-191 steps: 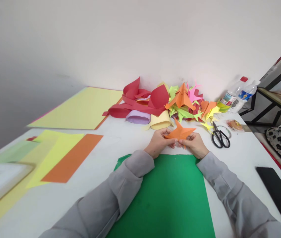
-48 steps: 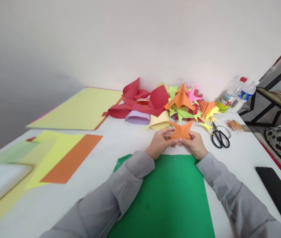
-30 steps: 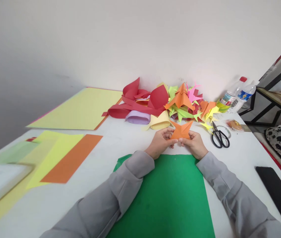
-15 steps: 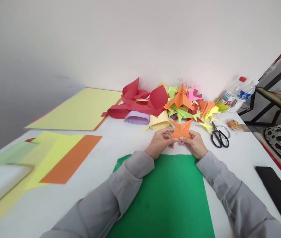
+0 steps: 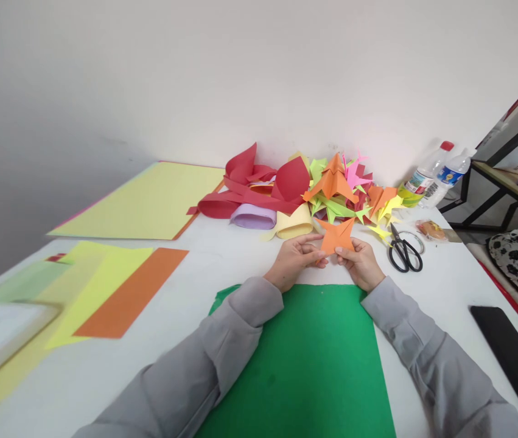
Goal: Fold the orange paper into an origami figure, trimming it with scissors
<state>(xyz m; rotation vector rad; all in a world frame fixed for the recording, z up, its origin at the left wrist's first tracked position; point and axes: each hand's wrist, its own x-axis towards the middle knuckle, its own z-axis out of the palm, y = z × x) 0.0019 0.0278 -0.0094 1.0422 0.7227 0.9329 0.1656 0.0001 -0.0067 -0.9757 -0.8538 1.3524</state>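
Observation:
My left hand (image 5: 294,260) and my right hand (image 5: 360,263) both pinch a small orange folded paper piece (image 5: 335,236) with pointed corners. They hold it just above the white table (image 5: 222,261), beyond the far edge of a green paper sheet (image 5: 304,365). The fingers of each hand are closed on the piece's lower edge. Grey sleeves cover both forearms.
A heap of folded and curled coloured paper (image 5: 304,188) lies against the wall. Black scissors (image 5: 402,250) rest right of my hands, with two plastic bottles (image 5: 436,170) behind them. Yellow and orange sheets (image 5: 117,286) lie left. A black phone (image 5: 512,359) lies at right.
The orange piece has been folded from a wide flat star into a narrower shape with two upper points, and it has tilted slightly. The hands stayed in the same place.

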